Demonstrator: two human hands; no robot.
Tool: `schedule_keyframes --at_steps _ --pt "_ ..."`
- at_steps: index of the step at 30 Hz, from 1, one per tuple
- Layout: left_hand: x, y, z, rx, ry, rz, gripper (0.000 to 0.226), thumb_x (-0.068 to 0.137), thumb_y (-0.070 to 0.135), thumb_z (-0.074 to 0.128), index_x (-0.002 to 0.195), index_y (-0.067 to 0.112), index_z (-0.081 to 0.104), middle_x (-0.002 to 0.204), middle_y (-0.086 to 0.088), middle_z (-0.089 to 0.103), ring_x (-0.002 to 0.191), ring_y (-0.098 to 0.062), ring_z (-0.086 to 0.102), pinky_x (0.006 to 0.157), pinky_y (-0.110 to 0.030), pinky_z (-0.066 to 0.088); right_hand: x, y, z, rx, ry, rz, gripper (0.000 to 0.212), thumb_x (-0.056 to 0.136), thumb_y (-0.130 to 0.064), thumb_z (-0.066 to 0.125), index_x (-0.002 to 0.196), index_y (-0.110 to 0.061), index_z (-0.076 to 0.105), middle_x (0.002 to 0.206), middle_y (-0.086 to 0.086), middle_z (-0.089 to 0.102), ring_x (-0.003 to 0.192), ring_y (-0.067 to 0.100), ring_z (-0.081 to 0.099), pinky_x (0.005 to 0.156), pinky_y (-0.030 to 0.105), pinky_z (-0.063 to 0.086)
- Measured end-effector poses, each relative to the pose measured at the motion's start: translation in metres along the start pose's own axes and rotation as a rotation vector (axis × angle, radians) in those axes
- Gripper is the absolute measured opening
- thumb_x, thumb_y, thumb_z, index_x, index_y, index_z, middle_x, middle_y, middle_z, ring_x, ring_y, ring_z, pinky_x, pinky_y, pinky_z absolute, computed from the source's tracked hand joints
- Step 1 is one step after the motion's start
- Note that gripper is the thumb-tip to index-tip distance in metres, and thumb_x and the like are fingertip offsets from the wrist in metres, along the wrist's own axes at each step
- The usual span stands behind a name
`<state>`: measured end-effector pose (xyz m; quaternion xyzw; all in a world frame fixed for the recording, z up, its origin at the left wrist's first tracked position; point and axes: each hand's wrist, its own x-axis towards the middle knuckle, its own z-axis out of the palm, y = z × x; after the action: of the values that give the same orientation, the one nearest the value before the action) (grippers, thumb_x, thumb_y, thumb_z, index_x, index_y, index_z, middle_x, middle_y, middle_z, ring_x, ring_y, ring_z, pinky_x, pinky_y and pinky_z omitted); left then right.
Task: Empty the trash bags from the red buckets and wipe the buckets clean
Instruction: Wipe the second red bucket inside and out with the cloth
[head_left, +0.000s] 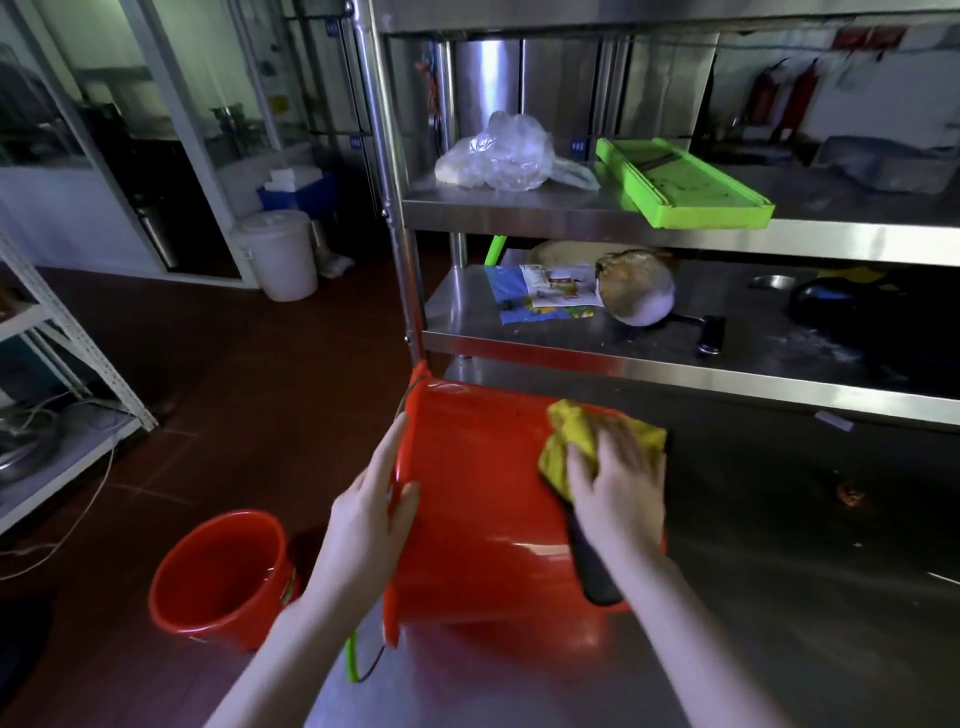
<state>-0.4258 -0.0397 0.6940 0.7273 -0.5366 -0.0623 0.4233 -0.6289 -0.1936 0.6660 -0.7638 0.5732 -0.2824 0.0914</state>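
Observation:
A red bucket (478, 499) lies on its side on the steel table (779, 597), its rim toward the left edge. My left hand (371, 512) grips that rim, thumb on the outer wall and fingers over the edge. My right hand (618, 483) presses a yellow cloth (571, 436) flat against the bucket's outer wall, near its base. A dark object (595, 571) sits under my right wrist against the bucket. A second red bucket (221, 577) stands upright and empty on the floor at lower left.
Steel shelves rise behind the table, with a clear plastic bag (498, 153) and a green slicer (680, 182) on the upper one, and packets and a round bowl (636, 291) below. A white lidded pail (280, 254) stands on the red floor. A white rack (62, 395) is at left.

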Motion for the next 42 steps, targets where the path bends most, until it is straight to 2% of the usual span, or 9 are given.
schedule_keyframes --at_steps 3,9,12,20,23,29,34,38,42 --pt "-0.011 -0.004 0.002 -0.097 0.030 -0.027 0.080 0.093 0.017 0.059 0.145 0.059 0.016 0.111 0.014 0.066 0.089 -0.001 0.066 0.080 -0.024 0.055 0.031 -0.013 -0.006 0.044 -0.043 0.219 0.035 0.095 -0.044 0.041 0.106 -0.018 0.061 0.122 0.005 0.062 0.121 0.027 0.050 0.109 0.051 0.028" --pt "-0.006 -0.010 0.001 -0.033 0.047 0.005 0.087 0.088 0.008 0.064 0.146 0.057 0.019 0.098 0.005 0.068 0.087 -0.008 0.064 0.075 -0.023 0.051 -0.009 -0.115 0.022 0.085 -0.168 -0.422 0.052 0.091 -0.052 0.038 0.132 -0.025 0.056 0.143 -0.005 0.051 0.138 0.019 0.038 0.116 0.052 0.016" --pt "-0.010 -0.016 -0.002 -0.001 0.052 0.009 0.084 0.090 0.012 0.063 0.146 0.056 0.019 0.102 0.009 0.066 0.091 -0.001 0.062 0.076 -0.006 0.044 -0.006 -0.107 0.018 0.104 -0.173 -0.482 0.058 0.090 -0.055 0.033 0.136 -0.026 0.053 0.145 -0.007 0.048 0.141 0.018 0.033 0.118 0.049 0.016" --pt "-0.046 -0.012 0.006 -0.023 0.053 0.025 0.078 0.090 0.012 0.064 0.150 0.045 0.025 0.110 0.029 0.059 0.089 0.001 0.058 0.072 -0.006 0.043 0.059 -0.015 -0.016 -0.039 -0.255 0.234 0.043 0.093 -0.053 0.030 0.100 -0.022 0.060 0.110 0.011 0.067 0.105 0.032 0.059 0.094 0.040 0.043" --pt "-0.052 -0.013 0.006 -0.018 0.044 0.013 0.079 0.088 0.013 0.066 0.149 0.044 0.028 0.103 0.034 0.058 0.084 0.002 0.058 0.067 -0.005 0.042 0.045 -0.070 -0.001 0.005 -0.244 -0.012 0.038 0.092 -0.051 0.038 0.103 -0.023 0.061 0.108 0.005 0.069 0.101 0.028 0.062 0.086 0.035 0.041" --pt "-0.013 -0.006 -0.025 -0.249 -0.033 -0.250 0.069 0.094 0.042 0.056 0.141 0.066 0.011 0.088 0.017 0.072 0.082 -0.016 0.070 0.070 -0.028 0.054 -0.019 -0.130 0.016 0.111 -0.098 -0.364 0.051 0.092 -0.045 0.038 0.135 -0.023 0.055 0.138 -0.005 0.056 0.132 0.018 0.045 0.114 0.045 0.023" --pt "0.066 0.017 -0.001 -0.066 -0.032 -0.444 0.065 0.097 0.049 0.039 0.153 0.037 0.009 0.130 -0.018 0.058 0.107 -0.030 0.059 0.083 -0.031 0.039 -0.051 -0.120 0.016 0.190 -0.079 -0.433 0.056 0.088 -0.044 0.044 0.140 -0.023 0.050 0.142 -0.004 0.052 0.136 0.018 0.041 0.114 0.048 0.026" --pt "0.053 0.022 0.008 -0.015 0.013 -0.312 0.058 0.100 0.047 0.037 0.153 0.027 0.022 0.096 -0.002 0.061 0.064 0.000 0.051 0.058 -0.016 0.038 -0.034 -0.085 0.004 0.168 -0.043 -0.416 0.049 0.091 -0.044 0.042 0.132 -0.021 0.059 0.138 -0.002 0.056 0.133 0.020 0.045 0.113 0.044 0.030" --pt "0.025 0.011 -0.006 -0.119 -0.005 -0.240 0.052 0.100 0.044 0.039 0.150 0.040 0.023 0.065 0.002 0.066 0.052 -0.012 0.066 0.045 -0.017 0.048 0.004 -0.034 -0.010 0.051 -0.076 -0.030 0.036 0.093 -0.044 0.045 0.111 -0.022 0.066 0.117 0.003 0.067 0.111 0.027 0.059 0.102 0.040 0.040"
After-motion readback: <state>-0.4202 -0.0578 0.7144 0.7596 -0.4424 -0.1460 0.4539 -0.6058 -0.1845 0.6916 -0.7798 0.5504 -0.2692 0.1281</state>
